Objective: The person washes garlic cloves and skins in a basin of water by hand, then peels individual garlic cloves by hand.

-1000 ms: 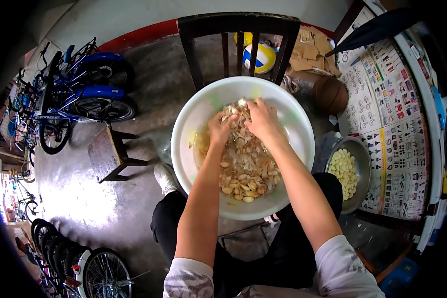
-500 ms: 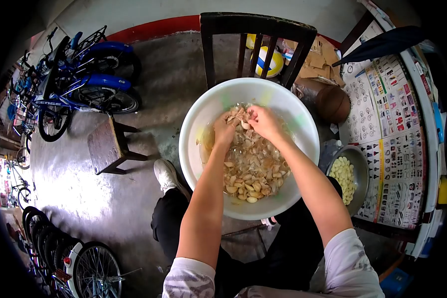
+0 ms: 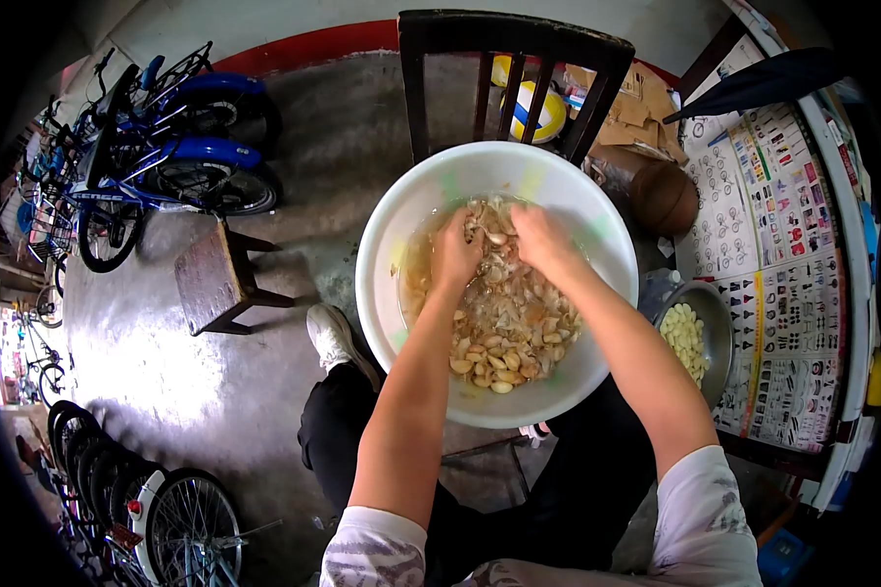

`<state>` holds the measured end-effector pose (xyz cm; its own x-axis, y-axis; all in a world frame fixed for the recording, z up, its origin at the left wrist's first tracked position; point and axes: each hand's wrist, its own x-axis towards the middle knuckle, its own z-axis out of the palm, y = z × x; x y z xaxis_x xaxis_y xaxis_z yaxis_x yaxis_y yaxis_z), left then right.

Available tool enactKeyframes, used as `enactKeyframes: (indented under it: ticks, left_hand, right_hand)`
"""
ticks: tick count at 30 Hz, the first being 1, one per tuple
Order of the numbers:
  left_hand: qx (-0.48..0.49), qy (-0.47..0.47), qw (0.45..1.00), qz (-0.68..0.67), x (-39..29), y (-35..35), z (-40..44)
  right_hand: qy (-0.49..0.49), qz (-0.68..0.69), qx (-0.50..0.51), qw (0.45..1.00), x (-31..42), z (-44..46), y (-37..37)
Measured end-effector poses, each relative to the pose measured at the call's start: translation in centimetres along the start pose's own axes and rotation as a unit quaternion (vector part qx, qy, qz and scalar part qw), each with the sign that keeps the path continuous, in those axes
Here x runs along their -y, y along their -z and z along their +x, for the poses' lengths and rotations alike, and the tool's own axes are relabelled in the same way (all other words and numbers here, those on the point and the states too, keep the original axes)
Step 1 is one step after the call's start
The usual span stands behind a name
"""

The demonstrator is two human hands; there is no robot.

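A large white plastic basin (image 3: 382, 264) holds water and a heap of garlic cloves (image 3: 500, 370) with loose papery skins floating among them. Toward the far side of the basin, my left hand (image 3: 457, 248) is closed around some garlic cloves and skins. Just right of it, my right hand (image 3: 543, 240) has its fingers curled down at the heap; its fingertips, and whatever they hold, are hidden. One pale clove shows between the two hands. Right of the basin, a metal bowl (image 3: 720, 338) contains peeled garlic cloves (image 3: 684, 338).
Behind the basin stands a dark wooden chair (image 3: 519, 31), with a volleyball (image 3: 536, 112) and a brown basketball (image 3: 664, 198) beyond. A low wooden stool (image 3: 210, 279) and several bicycles (image 3: 201, 166) are on the left. A poster-covered table (image 3: 764, 245) borders the right side.
My hands have moved slightly apart and a little lower into the garlic. The clove that was raised at my right fingertips now sits between the hands. The view has shifted slightly.
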<state>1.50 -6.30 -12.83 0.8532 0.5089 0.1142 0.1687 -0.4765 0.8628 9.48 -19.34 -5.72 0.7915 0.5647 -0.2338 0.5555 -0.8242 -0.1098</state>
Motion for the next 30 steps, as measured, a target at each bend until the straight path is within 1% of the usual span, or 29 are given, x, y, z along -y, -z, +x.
enactKeyframes:
  ticks: [1, 2, 3, 4, 5, 6, 7, 8, 9, 11, 12, 14, 15, 17, 18, 20, 21, 23, 24, 25, 26, 27, 28, 29, 30]
  left_hand:
    - [0.001, -0.01, 1.0, -0.009, 0.3, -0.1, 0.0]
    - [0.0, -0.024, 1.0, -0.02, 0.4, -0.2, 0.2]
    - [0.001, -0.024, 0.999, -0.021, 0.5, -0.3, 0.2]
    - [0.004, -0.019, 1.0, -0.022, 0.6, -0.4, 0.2]
    - [0.005, -0.016, 1.0, -0.022, 0.7, -0.5, 0.4]
    - [0.004, -0.016, 1.0, -0.021, 0.3, -0.4, 0.5]
    - [0.023, 0.01, 1.0, 0.014, 0.1, -0.3, 0.4]
    - [0.043, 0.038, 0.997, 0.048, 0.0, -0.2, 0.3]
    - [0.045, 0.041, 0.997, 0.049, -0.2, 0.1, 0.2]
    - [0.112, 0.058, 0.987, 0.101, -0.7, 0.6, 0.6]
    - [0.111, 0.059, 0.987, 0.101, -0.6, 0.5, 0.6]
    - [0.085, 0.034, 0.99, 0.106, -0.1, 0.3, 0.5]
    - [0.085, 0.036, 0.99, 0.105, -0.1, 0.3, 0.3]
    - [0.01, -0.102, 0.98, 0.173, -0.2, 0.6, 0.1]
    - [0.008, -0.1, 0.98, 0.173, -0.7, 1.0, -0.1]
    - [0.029, -0.132, 0.954, 0.267, -1.8, 1.9, -0.5]
    - [0.029, -0.134, 0.954, 0.266, -2.0, 1.9, -0.9]
    - [-0.049, -0.169, 0.935, 0.309, -2.4, 1.6, -1.7]
    - [-0.048, -0.171, 0.934, 0.309, -2.4, 1.3, -2.2]
    - [-0.07, -0.15, 0.947, 0.276, -2.3, 0.8, -2.7]
    - [-0.091, -0.129, 0.957, 0.243, -2.2, 0.3, -2.8]
    - [-0.09, -0.13, 0.956, 0.247, -1.9, 0.0, -2.8]
    - [-0.054, -0.097, 0.98, 0.164, -1.6, -0.4, -2.8]
    - [-0.016, -0.062, 0.995, 0.078, -1.2, -0.7, -2.7]
    - [-0.015, -0.09, 0.994, 0.055, -1.0, -1.1, -2.5]
  right_hand:
    - [0.0, 0.0, 0.005, 1.0, 0.1, -0.3, 0.4]
    - [0.054, 0.037, -0.082, 0.994, 0.0, -0.4, 1.0]
    - [0.107, 0.074, -0.17, 0.977, 0.0, -0.4, 1.3]
    - [0.08, 0.15, -0.082, 0.982, 0.5, -0.2, 1.5]
    - [0.08, 0.149, -0.085, 0.982, 0.4, -0.2, 1.3]
    - [0.093, 0.139, -0.042, 0.985, 0.4, -0.3, 0.6]
    - [0.105, 0.13, 0.002, 0.986, 0.5, -0.5, -0.5]
    - [0.09, 0.12, -0.044, 0.988, 0.7, -0.5, -1.6]
    - [0.09, 0.122, -0.04, 0.988, 0.7, -0.6, -2.1]
    - [0.119, 0.1, -0.107, 0.982, 0.1, -0.2, -2.7]
    - [0.119, 0.1, -0.106, 0.982, 0.1, -0.1, -2.0]
    - [0.022, 0.204, -0.01, 0.979, 0.1, 0.1, -0.1]
    - [-0.006, 0.276, -0.004, 0.961, -0.5, 0.4, -0.3]
    - [-0.007, 0.332, -0.101, 0.938, -1.9, 0.4, -0.2]
    - [-0.005, 0.331, -0.1, 0.938, -2.5, 0.1, -0.4]
    - [-0.081, 0.227, -0.165, 0.956, -3.6, -0.7, -1.1]
    - [-0.082, 0.227, -0.166, 0.956, -3.9, -0.9, -2.5]
    - [-0.129, 0.264, -0.245, 0.924, -4.3, -1.1, -5.6]
    - [-0.163, 0.352, -0.245, 0.888, -2.7, -2.0, -5.5]
    - [-0.202, 0.406, -0.222, 0.863, -1.5, -2.7, -5.4]
    - [-0.218, 0.464, -0.225, 0.829, -0.7, -3.0, -6.0]
    - [-0.234, 0.521, -0.225, 0.79, 0.1, -3.1, -6.3]
    - [-0.235, 0.524, -0.224, 0.787, 0.5, -3.0, -6.4]
    - [-0.218, 0.578, -0.206, 0.759, 0.7, -2.9, -6.3]
    - [-0.199, 0.627, -0.189, 0.729, 0.8, -2.9, -6.1]
